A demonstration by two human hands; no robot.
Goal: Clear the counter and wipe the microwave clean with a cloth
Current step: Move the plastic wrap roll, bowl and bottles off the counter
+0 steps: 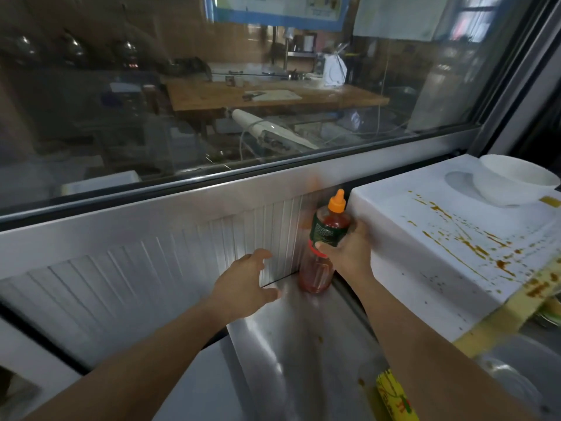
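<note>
Mid-frame, right hand (344, 252) grips upright sauce bottle (323, 241) beside stained microwave (431, 238); left hand (246, 281), open, nearby, holds nothing.

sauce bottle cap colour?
Orange, on the sauce bottle the right hand holds; head view.

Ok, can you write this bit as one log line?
right hand: grips sauce bottle | left hand: open, beside | microwave: sauce-splattered

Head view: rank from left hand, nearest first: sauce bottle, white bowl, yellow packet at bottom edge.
1. Sauce bottle: just right of the left hand, gripped by the right hand.
2. Yellow packet: lower right, on the steel counter.
3. White bowl: far right, atop the stained microwave.
</note>
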